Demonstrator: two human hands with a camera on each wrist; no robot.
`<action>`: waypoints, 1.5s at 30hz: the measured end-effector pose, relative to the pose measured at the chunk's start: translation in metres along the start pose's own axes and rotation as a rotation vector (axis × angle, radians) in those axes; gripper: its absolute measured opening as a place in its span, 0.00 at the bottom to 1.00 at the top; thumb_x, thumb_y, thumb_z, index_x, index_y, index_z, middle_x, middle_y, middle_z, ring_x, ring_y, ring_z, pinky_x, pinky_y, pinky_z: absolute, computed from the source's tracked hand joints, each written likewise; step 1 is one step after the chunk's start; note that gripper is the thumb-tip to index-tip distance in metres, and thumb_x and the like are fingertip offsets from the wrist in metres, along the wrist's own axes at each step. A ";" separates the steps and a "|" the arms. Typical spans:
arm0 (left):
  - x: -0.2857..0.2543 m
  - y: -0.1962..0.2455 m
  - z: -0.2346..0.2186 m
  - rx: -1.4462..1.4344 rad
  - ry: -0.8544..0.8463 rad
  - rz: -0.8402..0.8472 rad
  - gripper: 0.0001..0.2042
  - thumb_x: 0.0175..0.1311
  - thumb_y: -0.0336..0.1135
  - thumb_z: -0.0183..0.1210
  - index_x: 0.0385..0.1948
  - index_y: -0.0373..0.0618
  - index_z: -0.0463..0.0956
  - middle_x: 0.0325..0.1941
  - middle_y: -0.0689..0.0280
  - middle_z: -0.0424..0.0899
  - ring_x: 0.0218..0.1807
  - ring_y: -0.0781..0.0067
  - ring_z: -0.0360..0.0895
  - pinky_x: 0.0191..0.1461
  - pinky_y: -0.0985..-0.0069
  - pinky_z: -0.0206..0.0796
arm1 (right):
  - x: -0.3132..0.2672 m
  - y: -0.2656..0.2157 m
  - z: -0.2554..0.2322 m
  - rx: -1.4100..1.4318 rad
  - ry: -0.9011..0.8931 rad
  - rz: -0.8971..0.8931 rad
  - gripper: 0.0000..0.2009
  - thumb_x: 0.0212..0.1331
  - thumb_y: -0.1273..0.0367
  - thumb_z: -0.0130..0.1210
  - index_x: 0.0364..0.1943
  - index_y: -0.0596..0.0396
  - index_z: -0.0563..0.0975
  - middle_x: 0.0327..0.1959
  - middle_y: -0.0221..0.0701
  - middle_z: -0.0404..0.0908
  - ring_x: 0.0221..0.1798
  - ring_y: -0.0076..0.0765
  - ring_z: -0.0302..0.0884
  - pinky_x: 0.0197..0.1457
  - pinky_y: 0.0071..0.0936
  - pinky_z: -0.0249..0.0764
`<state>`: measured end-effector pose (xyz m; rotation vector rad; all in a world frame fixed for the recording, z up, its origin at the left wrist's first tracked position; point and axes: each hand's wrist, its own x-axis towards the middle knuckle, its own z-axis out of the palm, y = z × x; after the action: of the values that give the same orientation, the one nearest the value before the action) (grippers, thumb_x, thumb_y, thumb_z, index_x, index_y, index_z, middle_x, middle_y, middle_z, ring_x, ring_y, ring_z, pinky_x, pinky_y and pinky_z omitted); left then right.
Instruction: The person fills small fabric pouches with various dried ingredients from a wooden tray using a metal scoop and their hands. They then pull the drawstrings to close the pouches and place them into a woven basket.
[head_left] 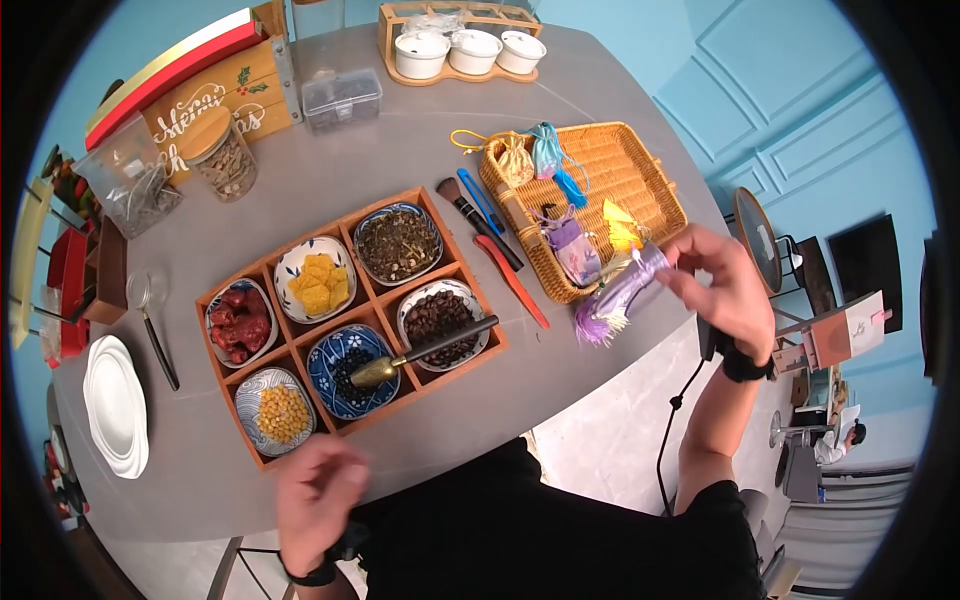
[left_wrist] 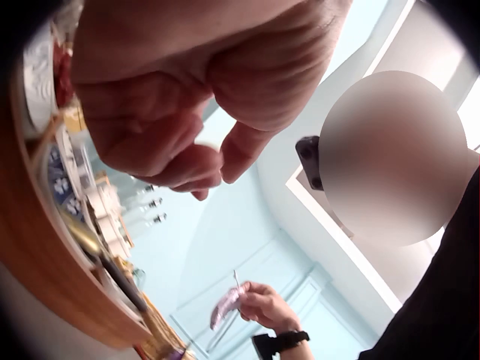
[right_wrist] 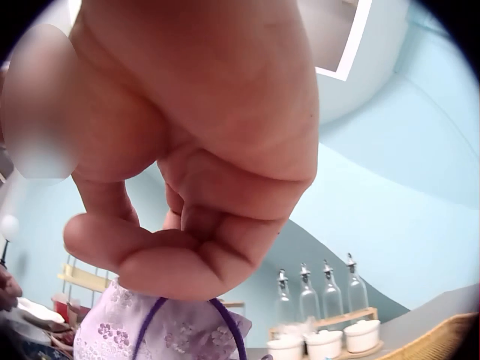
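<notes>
My right hand [head_left: 722,285] pinches a lavender drawstring pouch [head_left: 640,277] just off the basket's near right corner. In the right wrist view the pouch [right_wrist: 169,330] shows a flower pattern and a dark purple cord. A pale purple tassel [head_left: 598,320] lies below it at the table's edge. My left hand [head_left: 318,490] hovers, fingers loosely curled around nothing, by the near left corner of the divided wooden box [head_left: 432,374]. Bowls there contain dried red fruit [head_left: 240,325], yellow pieces [head_left: 320,284], dried herbs [head_left: 398,243], yellow kernels [head_left: 283,414], black beans and dark red beans [head_left: 437,328].
The wicker basket [head_left: 640,165] carries small pouches and a yellow tassel [head_left: 621,226]. A brass scoop [head_left: 375,372] lies across two bowls. Beside the box are a brush [head_left: 478,222], a blue cutter [head_left: 480,200] and red tweezers-like tool [head_left: 512,280]. White dishes [head_left: 115,405] stand left.
</notes>
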<state>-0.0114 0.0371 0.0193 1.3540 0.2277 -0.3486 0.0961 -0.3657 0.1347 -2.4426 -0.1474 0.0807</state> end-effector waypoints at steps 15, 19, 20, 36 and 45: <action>0.050 -0.016 0.037 0.433 -0.434 0.246 0.42 0.46 0.36 0.75 0.66 0.43 0.62 0.63 0.56 0.73 0.63 0.57 0.73 0.65 0.66 0.65 | -0.030 -0.072 0.148 0.172 -0.438 -0.680 0.10 0.52 0.74 0.60 0.36 0.56 0.71 0.30 0.35 0.76 0.21 0.49 0.75 0.22 0.39 0.72; 0.037 -0.018 0.022 0.480 -0.411 0.199 0.37 0.44 0.32 0.76 0.61 0.45 0.68 0.56 0.60 0.77 0.57 0.67 0.76 0.62 0.69 0.66 | -0.030 -0.076 0.164 0.152 -0.429 -0.709 0.10 0.53 0.73 0.61 0.36 0.55 0.71 0.25 0.34 0.75 0.22 0.48 0.76 0.23 0.39 0.73; 0.034 -0.016 0.022 0.494 -0.394 0.191 0.36 0.45 0.32 0.76 0.60 0.44 0.68 0.56 0.61 0.78 0.56 0.67 0.77 0.62 0.69 0.66 | -0.029 -0.075 0.167 0.163 -0.435 -0.711 0.10 0.53 0.73 0.61 0.36 0.55 0.71 0.25 0.34 0.75 0.22 0.48 0.76 0.23 0.39 0.73; 0.022 -0.020 0.003 0.443 -0.269 0.184 0.31 0.44 0.26 0.76 0.53 0.43 0.70 0.57 0.63 0.76 0.58 0.72 0.74 0.62 0.74 0.65 | 0.022 -0.015 0.169 -0.115 0.029 -0.541 0.13 0.50 0.74 0.65 0.42 0.57 0.81 0.52 0.35 0.79 0.48 0.46 0.77 0.49 0.38 0.75; 0.024 -0.017 0.002 0.506 -0.306 0.254 0.33 0.41 0.27 0.77 0.52 0.42 0.69 0.55 0.61 0.75 0.57 0.65 0.73 0.62 0.70 0.65 | 0.024 -0.004 0.177 -0.123 0.037 -0.558 0.11 0.50 0.75 0.65 0.40 0.58 0.82 0.45 0.34 0.78 0.47 0.45 0.74 0.50 0.37 0.71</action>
<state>0.0042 0.0293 -0.0047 1.7783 -0.3068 -0.4096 0.1022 -0.2477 0.0014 -2.4304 -0.8270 -0.2268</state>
